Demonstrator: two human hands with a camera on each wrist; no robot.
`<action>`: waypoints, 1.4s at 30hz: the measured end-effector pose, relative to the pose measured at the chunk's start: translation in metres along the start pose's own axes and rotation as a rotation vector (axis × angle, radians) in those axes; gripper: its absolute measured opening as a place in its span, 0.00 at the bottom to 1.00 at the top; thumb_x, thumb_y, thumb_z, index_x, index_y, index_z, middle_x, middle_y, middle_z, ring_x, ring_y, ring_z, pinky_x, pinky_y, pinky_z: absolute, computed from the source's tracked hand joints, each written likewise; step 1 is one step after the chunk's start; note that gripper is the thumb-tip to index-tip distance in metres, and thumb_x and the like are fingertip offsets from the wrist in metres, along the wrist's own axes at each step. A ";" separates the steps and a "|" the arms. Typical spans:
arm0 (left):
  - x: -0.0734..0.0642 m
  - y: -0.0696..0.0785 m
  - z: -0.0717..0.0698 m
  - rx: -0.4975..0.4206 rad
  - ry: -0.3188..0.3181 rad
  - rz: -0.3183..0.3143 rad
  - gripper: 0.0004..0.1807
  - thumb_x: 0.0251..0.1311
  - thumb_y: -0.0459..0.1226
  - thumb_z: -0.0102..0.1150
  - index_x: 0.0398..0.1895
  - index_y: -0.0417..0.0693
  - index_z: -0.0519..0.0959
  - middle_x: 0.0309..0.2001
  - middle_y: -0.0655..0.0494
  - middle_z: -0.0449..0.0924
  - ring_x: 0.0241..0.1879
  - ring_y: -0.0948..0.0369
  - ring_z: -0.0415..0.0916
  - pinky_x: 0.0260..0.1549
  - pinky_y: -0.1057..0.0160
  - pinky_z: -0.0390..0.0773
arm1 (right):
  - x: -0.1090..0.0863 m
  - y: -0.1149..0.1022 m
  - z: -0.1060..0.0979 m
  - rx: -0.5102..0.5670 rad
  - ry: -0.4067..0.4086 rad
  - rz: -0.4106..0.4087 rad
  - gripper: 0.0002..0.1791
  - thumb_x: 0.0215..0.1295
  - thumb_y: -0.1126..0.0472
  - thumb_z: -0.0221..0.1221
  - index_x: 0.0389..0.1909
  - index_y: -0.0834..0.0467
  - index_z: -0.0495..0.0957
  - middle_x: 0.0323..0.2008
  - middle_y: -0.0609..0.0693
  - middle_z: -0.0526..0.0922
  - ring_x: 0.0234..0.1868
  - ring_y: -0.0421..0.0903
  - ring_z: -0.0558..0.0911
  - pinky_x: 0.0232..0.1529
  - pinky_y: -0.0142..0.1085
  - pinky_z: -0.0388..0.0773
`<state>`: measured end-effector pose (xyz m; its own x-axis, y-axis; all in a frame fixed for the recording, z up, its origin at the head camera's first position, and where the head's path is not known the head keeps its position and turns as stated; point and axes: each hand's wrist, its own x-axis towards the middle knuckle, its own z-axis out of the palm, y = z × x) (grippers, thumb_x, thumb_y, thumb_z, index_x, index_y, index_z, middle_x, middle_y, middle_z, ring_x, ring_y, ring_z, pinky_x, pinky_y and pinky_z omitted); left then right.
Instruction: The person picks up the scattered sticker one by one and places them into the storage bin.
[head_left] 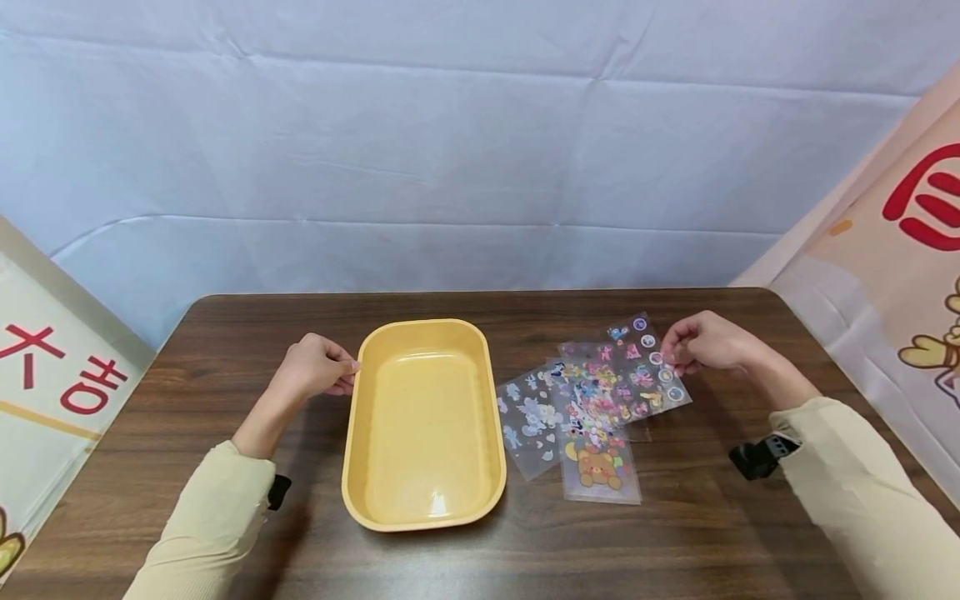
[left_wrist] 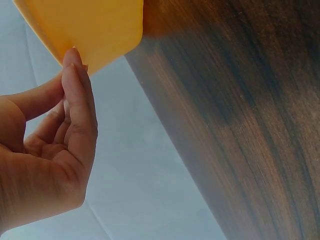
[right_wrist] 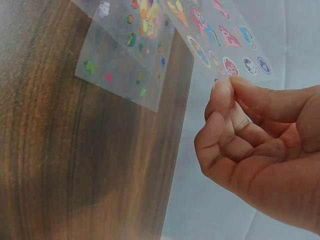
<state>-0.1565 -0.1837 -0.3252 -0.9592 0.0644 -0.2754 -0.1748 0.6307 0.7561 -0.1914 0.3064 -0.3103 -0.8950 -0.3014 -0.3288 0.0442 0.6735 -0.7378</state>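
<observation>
A yellow rectangular tray (head_left: 424, 525) with rounded corners stands on the table, its inside bare. My left hand (head_left: 321, 367) pinches the tray's left rim between thumb and fingertips. Right of the tray, several clear sticker sheets lie overlapped in a fan. My right hand (head_left: 705, 343) pinches the edge of the topmost sticker sheet (right_wrist: 215, 30), which carries colourful ponies and a row of round stickers. That sheet's edge is raised over the others in the right wrist view. A bear sticker sheet (head_left: 600, 479) lies lowest in the fan, and a pale-blue-patterned sheet (head_left: 528, 425) is nearest the tray.
The dark wood table (head_left: 247, 342) has rounded far corners. Behind it hangs a white cloth (head_left: 420, 167). Printed banners with red characters stand at the left (head_left: 60, 367) and right (head_left: 900, 250). A dark wrist strap piece (head_left: 761, 457) hangs at the right sleeve.
</observation>
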 end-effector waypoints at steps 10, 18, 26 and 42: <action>0.001 -0.001 0.000 -0.001 0.003 -0.007 0.10 0.60 0.31 0.55 0.32 0.29 0.81 0.22 0.51 0.80 0.23 0.61 0.79 0.30 0.59 0.82 | 0.001 -0.011 -0.001 0.003 0.009 -0.011 0.06 0.59 0.77 0.47 0.31 0.73 0.73 0.24 0.54 0.75 0.25 0.46 0.77 0.27 0.36 0.79; 0.001 -0.001 0.000 -0.001 0.006 -0.004 0.10 0.60 0.31 0.55 0.32 0.29 0.81 0.22 0.51 0.79 0.23 0.61 0.79 0.30 0.59 0.82 | 0.005 -0.017 0.003 0.019 0.013 -0.032 0.05 0.60 0.76 0.49 0.31 0.74 0.73 0.24 0.53 0.76 0.24 0.45 0.77 0.26 0.36 0.79; 0.002 -0.001 0.000 -0.003 0.004 -0.009 0.10 0.60 0.32 0.56 0.32 0.30 0.81 0.22 0.51 0.80 0.23 0.60 0.80 0.30 0.59 0.82 | 0.008 -0.020 0.006 0.033 0.017 -0.038 0.05 0.60 0.76 0.49 0.33 0.74 0.72 0.24 0.54 0.76 0.24 0.45 0.77 0.27 0.36 0.79; 0.003 -0.001 0.000 0.001 0.001 -0.018 0.10 0.60 0.32 0.55 0.31 0.30 0.81 0.22 0.50 0.80 0.24 0.58 0.80 0.30 0.59 0.82 | 0.013 -0.037 0.015 0.058 0.032 -0.063 0.04 0.59 0.77 0.49 0.33 0.74 0.73 0.25 0.53 0.77 0.25 0.44 0.77 0.29 0.36 0.80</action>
<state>-0.1590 -0.1840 -0.3267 -0.9561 0.0525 -0.2882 -0.1915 0.6326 0.7504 -0.1982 0.2678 -0.2958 -0.9104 -0.3195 -0.2628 0.0127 0.6135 -0.7896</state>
